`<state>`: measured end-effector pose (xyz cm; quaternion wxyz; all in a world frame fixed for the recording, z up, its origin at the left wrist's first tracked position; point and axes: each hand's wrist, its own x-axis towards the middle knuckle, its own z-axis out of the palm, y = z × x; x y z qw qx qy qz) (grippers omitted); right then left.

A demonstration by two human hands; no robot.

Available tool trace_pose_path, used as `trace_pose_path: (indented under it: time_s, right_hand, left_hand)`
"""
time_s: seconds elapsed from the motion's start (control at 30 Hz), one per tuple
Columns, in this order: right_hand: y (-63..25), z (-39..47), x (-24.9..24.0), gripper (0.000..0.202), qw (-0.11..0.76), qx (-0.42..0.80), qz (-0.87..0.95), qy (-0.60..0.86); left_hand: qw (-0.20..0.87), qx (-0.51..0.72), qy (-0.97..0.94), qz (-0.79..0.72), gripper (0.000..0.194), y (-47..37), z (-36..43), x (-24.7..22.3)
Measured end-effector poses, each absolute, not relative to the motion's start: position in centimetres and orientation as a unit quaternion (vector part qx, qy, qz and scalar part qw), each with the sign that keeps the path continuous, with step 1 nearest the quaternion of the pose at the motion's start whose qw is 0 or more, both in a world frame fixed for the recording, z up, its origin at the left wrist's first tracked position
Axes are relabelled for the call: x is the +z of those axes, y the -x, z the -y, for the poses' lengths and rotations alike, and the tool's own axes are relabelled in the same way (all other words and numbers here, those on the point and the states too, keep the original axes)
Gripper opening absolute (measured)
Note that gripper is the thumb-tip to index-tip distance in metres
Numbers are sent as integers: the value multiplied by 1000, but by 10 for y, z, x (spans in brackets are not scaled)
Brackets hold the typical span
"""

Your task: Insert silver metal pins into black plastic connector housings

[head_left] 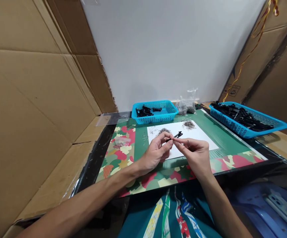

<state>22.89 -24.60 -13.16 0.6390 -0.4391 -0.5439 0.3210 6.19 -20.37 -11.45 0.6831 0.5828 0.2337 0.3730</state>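
Observation:
A small, narrow black part (178, 135), notched at its far end, sticks up from the fingers of my left hand (155, 150), which is closed around it. My right hand (196, 155) meets it there, thumb and forefinger pinched at the near end of the part. Whatever lies between those right fingertips is too small or too hidden to name. A tiny dark bit shows by the right fingers. Both hands are above a white sheet (205, 140) bearing two heaps of tiny metal pieces, a left heap (164, 131) and a right heap (189, 125).
A blue basket (155, 119) with several black parts stands at the back; a fuller blue basket (247, 132) is at right. Small clear bags (190, 106) lean by the white wall panel. Cardboard walls (29, 82) flank the table. A phone (282, 210) lies on a blue stool, lower right.

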Motion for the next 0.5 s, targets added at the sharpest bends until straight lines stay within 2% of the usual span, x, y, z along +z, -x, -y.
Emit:
trace_pose_path:
  time_s: [0.17, 0.3, 0.5]
  right_hand:
    - [-230, 246, -134, 25, 637, 316, 561, 425]
    - [-229, 245, -137, 20, 643, 210, 608, 415]
    - [-229, 244, -137, 19, 603, 69, 675, 419]
  left_hand:
    - [705, 348, -564, -253, 38, -59, 204, -111]
    - [689, 351, -576, -267, 40, -60, 205, -111]
    - [687, 357, -571, -273, 44, -62, 202, -115]
